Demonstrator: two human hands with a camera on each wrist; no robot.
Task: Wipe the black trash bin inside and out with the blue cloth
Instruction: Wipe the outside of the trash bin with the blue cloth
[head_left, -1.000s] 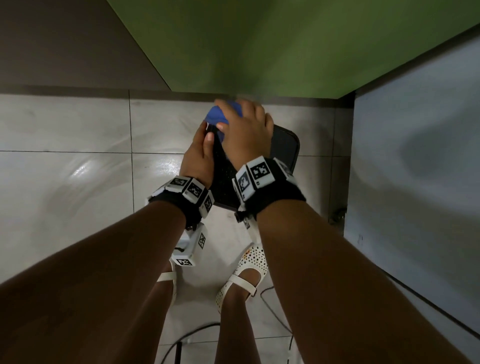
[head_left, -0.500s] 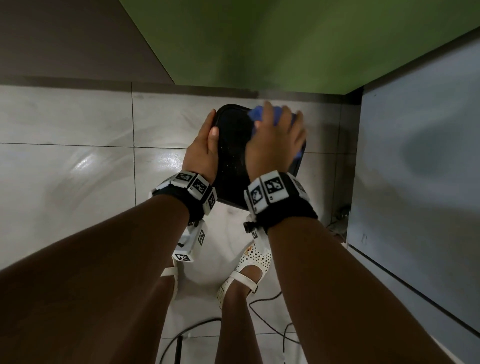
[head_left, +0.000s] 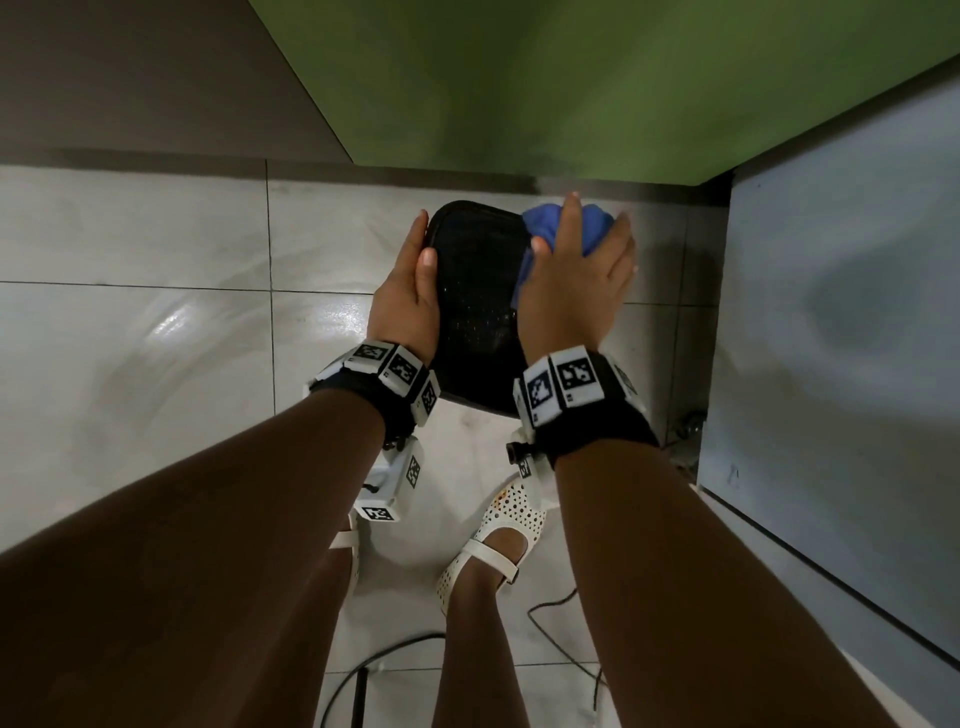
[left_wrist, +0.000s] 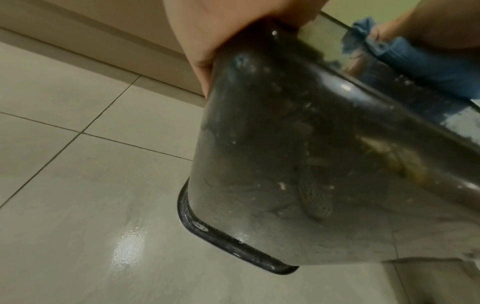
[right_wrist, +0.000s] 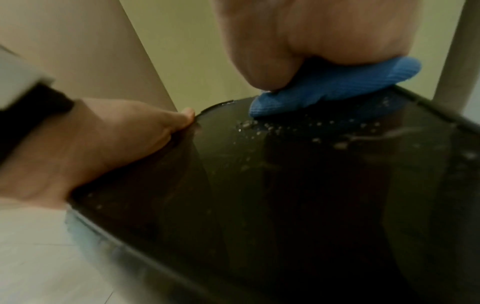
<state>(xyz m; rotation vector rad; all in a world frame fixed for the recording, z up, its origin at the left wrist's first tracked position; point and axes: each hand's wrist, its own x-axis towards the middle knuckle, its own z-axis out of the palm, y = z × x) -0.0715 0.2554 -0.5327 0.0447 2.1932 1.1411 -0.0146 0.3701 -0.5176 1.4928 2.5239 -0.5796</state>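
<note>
The black trash bin (head_left: 478, 291) is upturned and tilted, its speckled bottom facing me and its rim (left_wrist: 233, 244) just above the tiled floor. My left hand (head_left: 410, 291) grips the bin's left side, thumb lying on the bottom's edge; this left hand (right_wrist: 116, 139) also shows in the right wrist view. My right hand (head_left: 576, 275) holds the bunched blue cloth (head_left: 592, 228) and presses it on the bottom's far right corner. The same cloth (right_wrist: 337, 86) sits among grit specks on the bin (right_wrist: 285, 185). The bin's inside is hidden.
A green wall (head_left: 571, 88) stands just behind the bin and a grey panel (head_left: 841, 338) closes in on the right. My feet in white sandals (head_left: 498, 540) stand below the bin, with black cables (head_left: 561, 629) on the glossy floor tiles (head_left: 156, 338).
My right hand has swept the blue cloth from the bottom's far left corner across to its far right corner. The left hand has kept its hold on the bin's left side.
</note>
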